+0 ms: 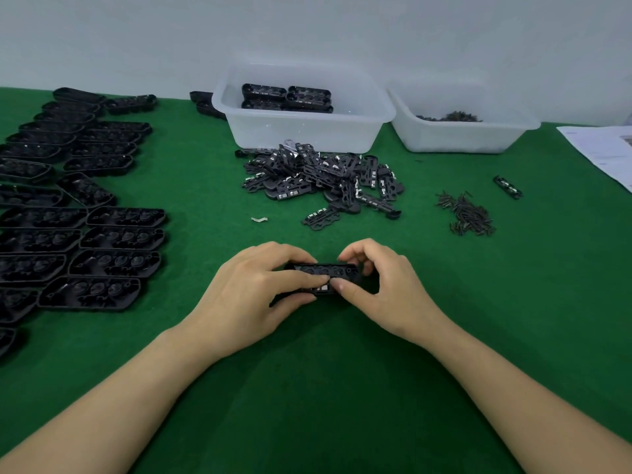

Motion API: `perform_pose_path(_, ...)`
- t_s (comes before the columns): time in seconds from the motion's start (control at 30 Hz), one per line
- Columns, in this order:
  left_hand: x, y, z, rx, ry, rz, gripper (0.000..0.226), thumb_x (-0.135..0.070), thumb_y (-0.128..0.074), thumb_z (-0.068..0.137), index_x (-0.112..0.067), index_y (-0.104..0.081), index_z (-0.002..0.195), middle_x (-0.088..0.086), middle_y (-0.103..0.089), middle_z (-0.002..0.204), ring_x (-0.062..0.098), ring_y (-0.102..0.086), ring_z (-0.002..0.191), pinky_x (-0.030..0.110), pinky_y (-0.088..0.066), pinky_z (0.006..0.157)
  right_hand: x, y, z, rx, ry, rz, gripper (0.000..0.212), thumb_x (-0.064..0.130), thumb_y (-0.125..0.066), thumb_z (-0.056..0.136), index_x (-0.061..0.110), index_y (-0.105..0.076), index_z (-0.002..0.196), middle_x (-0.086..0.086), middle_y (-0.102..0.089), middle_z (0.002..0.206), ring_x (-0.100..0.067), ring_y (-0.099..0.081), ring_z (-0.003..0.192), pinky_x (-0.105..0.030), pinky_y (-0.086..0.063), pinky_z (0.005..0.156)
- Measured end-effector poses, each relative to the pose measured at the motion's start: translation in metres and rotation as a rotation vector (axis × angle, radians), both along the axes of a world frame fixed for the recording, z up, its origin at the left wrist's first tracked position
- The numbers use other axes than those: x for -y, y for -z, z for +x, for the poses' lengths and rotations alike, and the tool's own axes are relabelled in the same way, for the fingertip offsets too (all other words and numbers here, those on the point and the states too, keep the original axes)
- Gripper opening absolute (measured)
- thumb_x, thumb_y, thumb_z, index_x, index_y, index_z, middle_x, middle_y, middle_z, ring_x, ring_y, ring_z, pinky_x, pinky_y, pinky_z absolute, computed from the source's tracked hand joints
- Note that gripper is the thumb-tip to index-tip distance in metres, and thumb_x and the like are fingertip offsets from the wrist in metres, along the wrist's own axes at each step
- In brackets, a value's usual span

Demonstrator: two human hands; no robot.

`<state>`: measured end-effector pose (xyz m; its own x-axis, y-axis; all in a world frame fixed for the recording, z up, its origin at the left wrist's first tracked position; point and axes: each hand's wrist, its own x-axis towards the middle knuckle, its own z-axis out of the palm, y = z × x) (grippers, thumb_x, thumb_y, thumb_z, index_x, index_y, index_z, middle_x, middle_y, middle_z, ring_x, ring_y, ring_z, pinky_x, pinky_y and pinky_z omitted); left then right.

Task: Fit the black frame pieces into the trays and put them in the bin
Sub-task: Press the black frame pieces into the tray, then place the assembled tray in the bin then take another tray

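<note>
On the green desk (342, 388), the left hand (249, 295) and right hand (379, 285) together hold a black tray (325, 273), fingers (301, 280) pressing on its top. Just beyond lies a heap of black frame pieces (325, 176), in front of a translucent bin (301, 131) holding several filled trays (287, 97). Rows of empty trays (85, 213) cover the left side. To the right sit a pile of screws (468, 217), a second bin (458, 131) and a paper sheet (605, 152).
</note>
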<state>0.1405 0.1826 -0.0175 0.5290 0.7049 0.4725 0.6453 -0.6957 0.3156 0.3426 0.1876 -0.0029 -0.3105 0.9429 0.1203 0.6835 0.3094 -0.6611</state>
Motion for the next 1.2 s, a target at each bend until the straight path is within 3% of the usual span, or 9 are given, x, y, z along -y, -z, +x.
perform_pose_path(0.1,0.000,0.000,0.000,-0.014,0.006,0.015,0.021,-0.027,-0.066,0.080,-0.022,-0.074,0.099,0.000,-0.066,0.104,0.022,-0.063,0.085,0.039,-0.052,0.070,-0.002,-0.002,-0.001,-0.028,0.003,-0.066,0.021,0.026,-0.065,0.081,0.031,-0.048,0.093,0.021,-0.048,0.085,0.004,-0.042,0.080,-0.032,-0.035,0.088)
perform_pose_path(0.27,0.001,0.001,0.001,-0.004,0.024,0.022,0.022,-0.025,-0.066,0.080,-0.020,-0.073,0.101,0.001,-0.066,0.105,0.022,-0.062,0.087,0.038,-0.052,0.072,-0.012,-0.009,0.001,-0.032,0.012,-0.248,0.025,0.024,-0.068,0.079,0.037,-0.047,0.084,0.015,-0.049,0.086,-0.013,-0.042,0.085,-0.035,-0.038,0.087)
perform_pose_path(0.43,-0.003,0.001,0.000,0.007,0.030,0.011,0.021,-0.022,-0.065,0.081,-0.017,-0.073,0.100,0.003,-0.066,0.106,0.021,-0.062,0.089,0.034,-0.052,0.076,-0.010,0.000,-0.004,-0.022,0.067,-0.060,0.026,0.029,-0.071,0.076,0.033,-0.046,0.080,0.017,-0.050,0.075,0.004,-0.043,0.063,-0.027,-0.031,0.073)
perform_pose_path(0.53,-0.004,0.003,0.000,0.021,0.047,-0.015,0.022,-0.020,-0.065,0.082,-0.016,-0.073,0.102,0.003,-0.065,0.108,0.020,-0.060,0.093,0.033,-0.050,0.079,-0.006,0.001,0.004,-0.021,-0.057,-0.060,0.033,0.041,-0.074,0.067,0.034,-0.049,0.088,0.020,-0.053,0.086,0.013,-0.042,0.074,-0.027,-0.031,0.078)
perform_pose_path(0.67,-0.004,0.004,0.000,0.030,0.032,-0.027,0.023,-0.022,-0.064,0.082,-0.017,-0.072,0.103,0.003,-0.064,0.108,0.018,-0.059,0.094,0.031,-0.048,0.081,-0.005,0.004,0.009,0.001,-0.124,0.110,0.035,0.026,-0.076,0.070,0.018,-0.059,0.100,0.008,-0.050,0.094,0.003,-0.044,0.081,-0.021,-0.036,0.075)
perform_pose_path(0.77,-0.005,0.004,0.000,0.051,0.027,-0.044,0.023,-0.020,-0.066,0.082,-0.015,-0.072,0.103,0.004,-0.064,0.108,0.019,-0.059,0.093,0.031,-0.045,0.083,-0.003,0.005,0.007,0.041,-0.114,0.195,0.035,0.022,-0.075,0.072,0.012,-0.061,0.102,0.004,-0.050,0.097,-0.007,-0.047,0.085,-0.024,-0.042,0.075)
perform_pose_path(0.93,-0.004,0.001,0.002,0.074,0.011,-0.088,0.024,-0.021,-0.065,0.080,-0.017,-0.073,0.102,0.001,-0.065,0.107,0.017,-0.059,0.093,0.028,-0.045,0.084,-0.002,0.003,0.004,0.096,-0.099,0.218,0.037,0.022,-0.074,0.074,0.011,-0.061,0.107,0.002,-0.051,0.100,-0.011,-0.048,0.087,-0.030,-0.045,0.077)
perform_pose_path(1.07,-0.008,-0.002,0.002,0.160,-0.014,-0.197,0.022,-0.019,-0.069,0.082,-0.020,-0.072,0.103,-0.004,-0.066,0.108,0.011,-0.061,0.097,0.030,-0.047,0.087,-0.006,-0.004,0.004,0.273,-0.165,0.272,0.036,0.031,-0.067,0.079,0.014,-0.060,0.109,0.002,-0.053,0.098,-0.012,-0.051,0.082,-0.022,-0.040,0.071)
perform_pose_path(1.2,-0.012,-0.003,0.000,0.333,-0.031,-0.272,0.035,-0.031,-0.065,0.084,-0.024,-0.061,0.118,-0.012,-0.061,0.116,-0.001,-0.054,0.110,0.016,-0.041,0.093,-0.023,-0.020,0.002,0.382,-0.270,0.205,0.031,0.041,-0.062,0.080,0.021,-0.058,0.103,0.013,-0.046,0.091,-0.004,-0.044,0.075,-0.020,-0.035,0.065)
